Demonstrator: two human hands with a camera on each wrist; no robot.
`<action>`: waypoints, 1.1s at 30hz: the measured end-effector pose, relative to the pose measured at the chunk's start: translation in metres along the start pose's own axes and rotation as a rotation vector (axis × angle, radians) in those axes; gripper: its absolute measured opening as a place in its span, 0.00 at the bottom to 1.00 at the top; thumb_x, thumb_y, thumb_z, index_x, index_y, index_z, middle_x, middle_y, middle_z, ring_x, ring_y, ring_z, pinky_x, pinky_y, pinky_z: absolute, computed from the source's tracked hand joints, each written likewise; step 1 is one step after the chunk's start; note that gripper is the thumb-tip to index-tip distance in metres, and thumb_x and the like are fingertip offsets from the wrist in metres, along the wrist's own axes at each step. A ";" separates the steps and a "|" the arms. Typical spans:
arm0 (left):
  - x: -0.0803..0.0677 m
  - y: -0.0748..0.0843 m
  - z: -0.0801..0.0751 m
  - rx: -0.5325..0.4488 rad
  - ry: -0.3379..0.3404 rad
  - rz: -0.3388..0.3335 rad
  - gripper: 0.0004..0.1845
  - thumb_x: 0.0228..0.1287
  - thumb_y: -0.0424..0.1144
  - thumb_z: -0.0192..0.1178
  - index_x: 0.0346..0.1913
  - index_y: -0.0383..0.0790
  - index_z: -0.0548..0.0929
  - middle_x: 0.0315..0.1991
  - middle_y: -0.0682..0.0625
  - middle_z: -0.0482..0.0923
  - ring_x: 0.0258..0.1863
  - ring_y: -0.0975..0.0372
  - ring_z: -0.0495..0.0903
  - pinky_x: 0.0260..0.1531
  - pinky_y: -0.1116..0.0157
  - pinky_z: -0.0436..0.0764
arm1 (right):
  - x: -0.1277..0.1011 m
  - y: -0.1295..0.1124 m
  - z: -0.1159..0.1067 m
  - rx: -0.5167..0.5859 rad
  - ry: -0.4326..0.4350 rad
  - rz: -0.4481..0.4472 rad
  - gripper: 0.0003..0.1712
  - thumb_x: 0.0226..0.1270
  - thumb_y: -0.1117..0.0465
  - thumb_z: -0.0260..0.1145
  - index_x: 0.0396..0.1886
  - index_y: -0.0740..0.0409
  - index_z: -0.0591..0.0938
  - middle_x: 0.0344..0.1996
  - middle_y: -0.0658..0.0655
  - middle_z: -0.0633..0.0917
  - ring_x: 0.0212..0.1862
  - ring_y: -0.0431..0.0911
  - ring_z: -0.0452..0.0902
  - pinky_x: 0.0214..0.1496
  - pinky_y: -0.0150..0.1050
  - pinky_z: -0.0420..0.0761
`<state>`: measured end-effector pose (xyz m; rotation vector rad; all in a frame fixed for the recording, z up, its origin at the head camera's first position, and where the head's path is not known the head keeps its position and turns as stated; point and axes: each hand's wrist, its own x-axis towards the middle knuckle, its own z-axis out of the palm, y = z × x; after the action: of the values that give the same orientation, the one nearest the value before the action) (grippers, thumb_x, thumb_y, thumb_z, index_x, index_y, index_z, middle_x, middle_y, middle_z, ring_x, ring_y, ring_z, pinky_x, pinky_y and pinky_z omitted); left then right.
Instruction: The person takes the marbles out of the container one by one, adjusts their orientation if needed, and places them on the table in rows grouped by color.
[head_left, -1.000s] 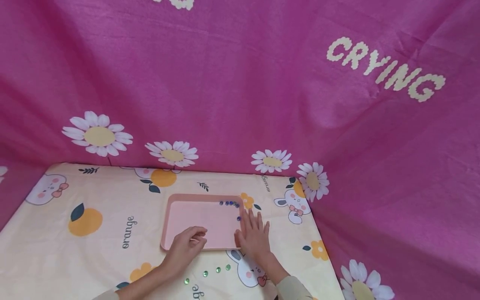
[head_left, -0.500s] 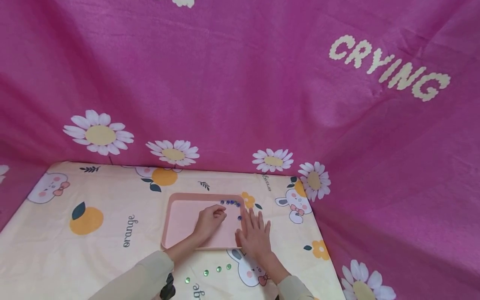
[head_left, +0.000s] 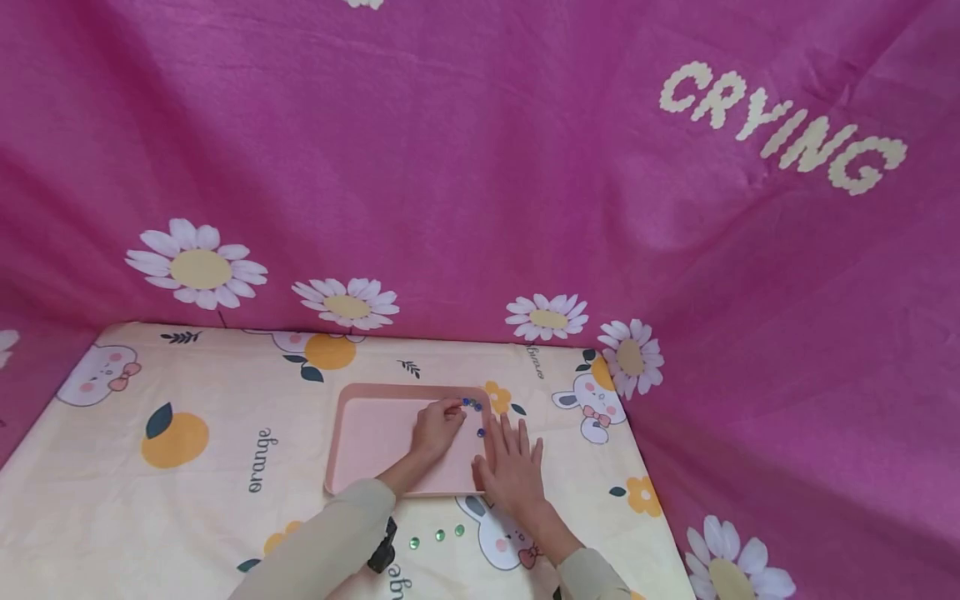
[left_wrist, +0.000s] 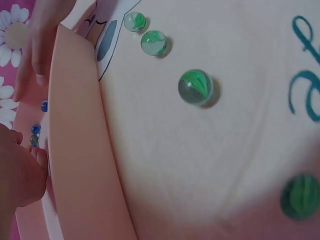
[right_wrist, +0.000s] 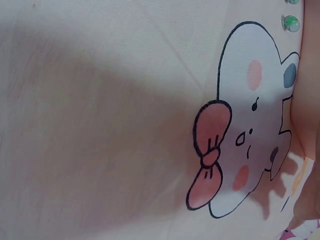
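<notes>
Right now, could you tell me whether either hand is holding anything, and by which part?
The left hand reaches the blue marbles in the pink tray; whether it pinches one cannot be told. The right hand lies flat, holding nothing.

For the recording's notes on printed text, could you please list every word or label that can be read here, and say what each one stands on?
"CRYING": cream letters on the pink backdrop cloth.
"orange": dark script on the yellow tablecloth, left of the pink tray.
A second small script word on the tablecloth near the far edge, too small to read.
A teal word on the near edge, cut off by the frame, unreadable.
</notes>
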<state>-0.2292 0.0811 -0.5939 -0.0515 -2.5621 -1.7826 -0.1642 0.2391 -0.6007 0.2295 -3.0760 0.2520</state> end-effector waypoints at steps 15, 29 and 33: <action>0.014 0.004 0.019 0.070 0.015 0.004 0.11 0.67 0.31 0.64 0.50 0.35 0.87 0.44 0.42 0.86 0.46 0.52 0.85 0.48 0.57 0.83 | 0.003 0.000 -0.006 0.013 0.013 -0.016 0.43 0.73 0.40 0.53 0.80 0.50 0.54 0.78 0.59 0.54 0.77 0.63 0.43 0.70 0.72 0.46; 0.018 0.007 0.026 0.141 0.019 0.031 0.12 0.68 0.29 0.63 0.52 0.35 0.86 0.49 0.42 0.85 0.52 0.51 0.83 0.53 0.55 0.80 | -0.002 0.001 -0.002 0.020 0.017 -0.015 0.43 0.72 0.38 0.52 0.81 0.47 0.54 0.78 0.58 0.54 0.77 0.64 0.43 0.70 0.72 0.45; 0.018 0.007 0.027 0.151 0.004 0.043 0.12 0.69 0.28 0.62 0.53 0.35 0.86 0.51 0.42 0.84 0.53 0.50 0.82 0.54 0.54 0.79 | -0.004 0.001 -0.001 0.008 0.030 -0.015 0.43 0.72 0.38 0.53 0.80 0.48 0.55 0.78 0.58 0.55 0.77 0.64 0.44 0.69 0.72 0.47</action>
<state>-0.2466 0.1087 -0.5963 -0.0993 -2.6616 -1.5686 -0.1607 0.2410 -0.5998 0.2470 -3.0427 0.2641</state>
